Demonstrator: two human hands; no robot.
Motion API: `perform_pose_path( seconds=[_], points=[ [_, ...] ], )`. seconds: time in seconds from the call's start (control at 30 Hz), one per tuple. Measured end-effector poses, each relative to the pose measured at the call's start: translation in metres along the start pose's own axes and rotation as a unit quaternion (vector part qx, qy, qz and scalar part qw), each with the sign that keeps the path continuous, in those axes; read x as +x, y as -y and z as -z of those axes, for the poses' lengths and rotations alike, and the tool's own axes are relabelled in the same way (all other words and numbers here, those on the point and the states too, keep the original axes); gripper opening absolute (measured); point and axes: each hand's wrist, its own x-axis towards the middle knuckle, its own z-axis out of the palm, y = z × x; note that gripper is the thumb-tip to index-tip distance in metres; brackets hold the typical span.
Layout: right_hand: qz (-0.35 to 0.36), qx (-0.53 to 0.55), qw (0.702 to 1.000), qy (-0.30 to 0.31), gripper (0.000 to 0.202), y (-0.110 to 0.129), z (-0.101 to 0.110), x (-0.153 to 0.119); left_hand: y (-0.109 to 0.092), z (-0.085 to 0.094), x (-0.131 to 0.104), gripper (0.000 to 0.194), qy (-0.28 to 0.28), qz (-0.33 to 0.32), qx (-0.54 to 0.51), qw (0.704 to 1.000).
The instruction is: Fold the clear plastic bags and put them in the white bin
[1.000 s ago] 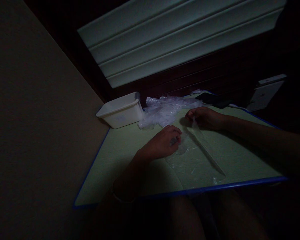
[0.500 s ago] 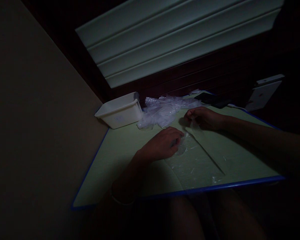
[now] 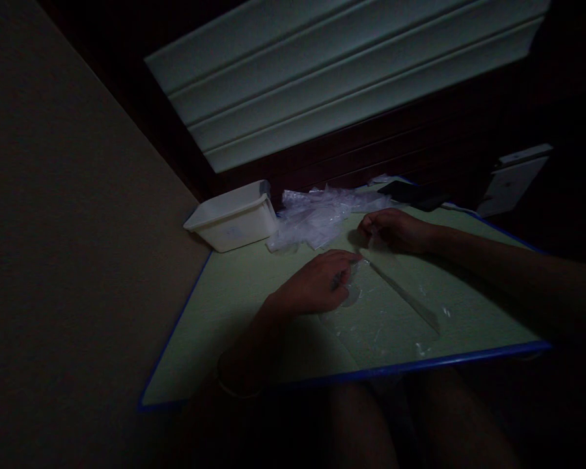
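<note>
A large clear plastic bag lies spread over the pale green tabletop, glinting in the dim light. At its far edge, my right hand is closed in a pinch on the thin film. My left hand is lower and to the left, its index finger stretched towards the bag's far edge and its other fingers curled in on the film. Beside those curled fingers shows a rounded, see-through patch; the dark hides whether it belongs to the bag. A dark fold line slants across the plastic towards the front right.
A white plastic bin stands at the back left by the wall. Next to it lies a heap of clear plastic bags. A dark flat item rests at the back right. Blue edging borders the table.
My left index finger has stretched out a little towards the right hand. The film between the hands has shifted and its fold now looks wider. The right hand stays nearly still.
</note>
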Motion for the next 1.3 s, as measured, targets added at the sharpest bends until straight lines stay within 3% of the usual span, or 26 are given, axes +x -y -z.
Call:
perform_pose_path(
  seconds=[0.37,0.6,0.7,0.8,0.9,0.97,1.13,1.3],
  points=[
    [0.003,-0.021,1.000,-0.008,0.003,0.002,-0.003,-0.001,0.000,0.000,-0.002,0.014,0.018,0.039,-0.016,0.999],
    [0.021,-0.147,0.989,0.008,0.008,0.008,0.009,-0.005,0.003,0.000,-0.003,0.013,0.016,0.043,-0.020,0.999],
    [0.064,-0.281,0.957,0.046,0.016,0.015,0.021,-0.006,0.002,0.001,-0.003,0.013,0.015,0.039,-0.017,0.999],
    [0.106,-0.347,0.930,0.052,0.030,0.021,0.025,-0.008,0.001,0.001,-0.002,0.013,0.015,0.037,-0.019,0.999],
    [0.147,-0.431,0.890,0.021,0.035,0.027,0.016,-0.015,0.001,0.001,-0.002,0.012,0.022,0.046,-0.016,0.999],
    [0.130,-0.475,0.870,0.016,0.034,0.031,0.007,-0.022,0.002,0.000,-0.002,0.011,0.022,0.047,-0.014,0.999],
    [0.180,-0.569,0.799,0.069,0.051,0.037,-0.008,-0.034,0.003,0.001,-0.002,0.012,0.020,0.037,-0.007,0.999],
    [0.191,-0.576,0.787,0.111,0.063,0.032,-0.011,-0.034,0.003,0.002,-0.003,0.011,0.012,0.027,-0.008,1.000]
  ],
)
